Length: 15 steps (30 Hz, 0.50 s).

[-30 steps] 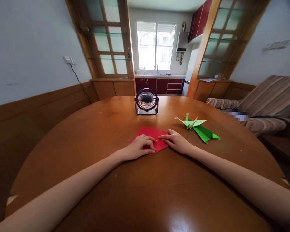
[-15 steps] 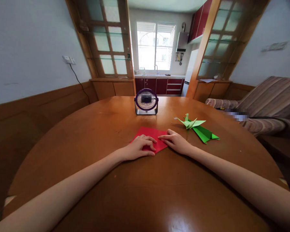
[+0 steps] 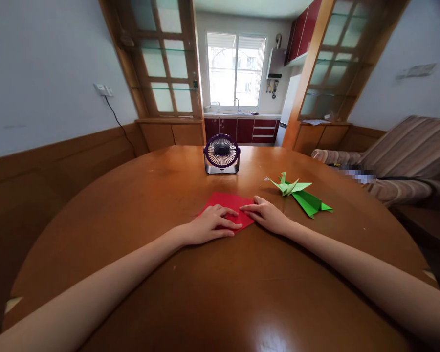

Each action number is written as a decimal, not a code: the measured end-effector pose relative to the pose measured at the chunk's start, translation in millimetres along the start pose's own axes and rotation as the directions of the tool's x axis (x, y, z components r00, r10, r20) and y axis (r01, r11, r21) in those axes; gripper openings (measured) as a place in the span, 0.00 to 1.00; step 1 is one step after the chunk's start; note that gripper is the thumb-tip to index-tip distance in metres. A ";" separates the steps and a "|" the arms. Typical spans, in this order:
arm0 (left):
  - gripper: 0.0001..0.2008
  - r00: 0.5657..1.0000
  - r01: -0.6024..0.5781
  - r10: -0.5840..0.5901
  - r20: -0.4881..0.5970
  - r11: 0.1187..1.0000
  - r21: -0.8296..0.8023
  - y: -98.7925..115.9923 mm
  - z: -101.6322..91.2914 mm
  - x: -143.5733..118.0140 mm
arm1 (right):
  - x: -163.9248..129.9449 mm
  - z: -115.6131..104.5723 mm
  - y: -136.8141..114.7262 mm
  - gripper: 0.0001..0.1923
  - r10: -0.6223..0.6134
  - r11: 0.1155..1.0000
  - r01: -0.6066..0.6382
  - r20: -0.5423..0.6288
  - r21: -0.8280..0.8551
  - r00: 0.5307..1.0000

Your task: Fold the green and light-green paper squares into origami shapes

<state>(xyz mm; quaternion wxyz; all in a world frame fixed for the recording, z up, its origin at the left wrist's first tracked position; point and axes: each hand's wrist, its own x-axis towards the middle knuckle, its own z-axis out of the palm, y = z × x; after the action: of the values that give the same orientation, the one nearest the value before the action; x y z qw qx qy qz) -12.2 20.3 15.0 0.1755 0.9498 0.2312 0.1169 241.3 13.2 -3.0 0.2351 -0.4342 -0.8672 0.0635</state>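
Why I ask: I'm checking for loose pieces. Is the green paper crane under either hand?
No, the green paper crane lies apart on the table, while the left hand and right hand press the red paper.

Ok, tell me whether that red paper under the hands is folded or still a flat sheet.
Cannot tell for sure. The red paper lies flat on the table, pressed by the left hand and right hand; no crease shows.

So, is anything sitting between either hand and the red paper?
No. Both the left hand and the right hand already lie flat on the red paper, fingers pressing it to the table; nothing lies between them.
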 end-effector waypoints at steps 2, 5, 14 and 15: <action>0.17 1.000 0.006 -0.006 0.009 1.000 0.009 0.5 -0.9 -0.5 | 0.0 0.2 0.5 0.15 -0.003 1.000 0.003 0.000 -0.004 1.000; 0.16 0.999 0.009 -0.010 0.036 1.000 0.030 2.4 -4.3 0.2 | -0.1 0.7 1.2 0.15 -0.012 1.000 0.012 -0.001 -0.012 1.000; 0.14 0.999 0.023 -0.023 0.024 1.000 -0.009 3.4 -7.2 9.6 | -1.6 1.9 -0.6 0.14 -0.015 1.000 0.014 -0.039 -0.027 0.999; 0.14 1.000 0.018 -0.018 0.017 1.000 -0.007 3.3 -7.0 10.6 | -1.9 2.1 -0.3 0.13 -0.010 1.000 0.010 -0.045 -0.021 0.999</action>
<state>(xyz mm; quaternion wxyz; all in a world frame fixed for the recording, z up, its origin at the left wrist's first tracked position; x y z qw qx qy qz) -3.8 24.6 24.1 0.1818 0.9480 0.2380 0.1080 241.1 11.7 -5.5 0.2504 -0.4337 -0.8645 0.0434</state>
